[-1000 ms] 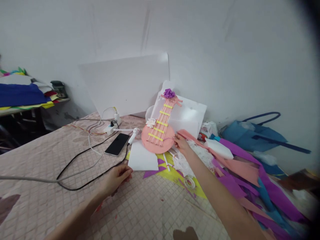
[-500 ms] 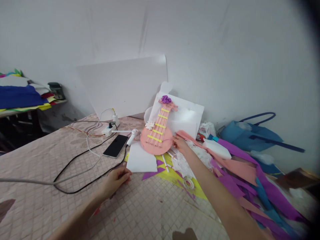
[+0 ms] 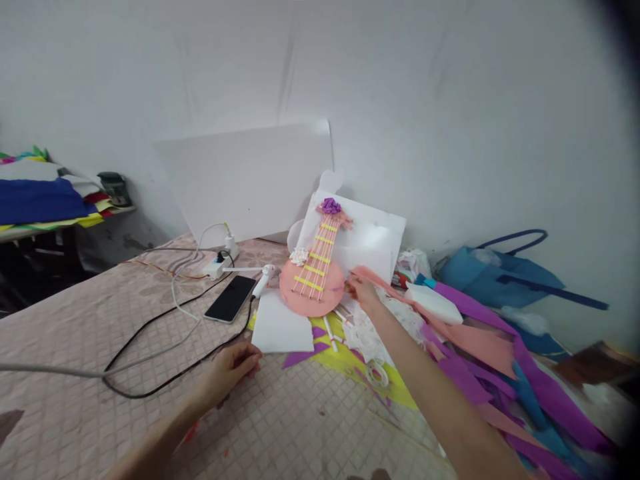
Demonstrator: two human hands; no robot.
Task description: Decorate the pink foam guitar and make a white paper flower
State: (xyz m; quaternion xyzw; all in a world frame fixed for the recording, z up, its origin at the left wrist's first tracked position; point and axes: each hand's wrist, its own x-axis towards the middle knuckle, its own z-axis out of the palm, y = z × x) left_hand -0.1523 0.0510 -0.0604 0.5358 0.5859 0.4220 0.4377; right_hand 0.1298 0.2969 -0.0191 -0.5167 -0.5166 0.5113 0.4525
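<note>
I record my right grip (image 3: 364, 293) bent at the right edge of the pink guitar (image 3: 314, 283), centre frame, clamping indeterminable, and my left grip (image 3: 233, 367), lower left of centre, loosely curled, closure unclear.

The bench (image 3: 280, 427) wears a matt, quilted cloth (image 3: 60, 347) with a diamond pattern. The pink guitar-shaped piece (image 3: 305, 303) looks like matt felt or paper, its purple flower (image 3: 331, 206) crumpled. The phone (image 3: 231, 300) has a smooth, glossy black face. The far white board (image 3: 250, 180) is smooth with a faint sheen; the purple strips (image 3: 533, 363) at right look soft and matt.
</note>
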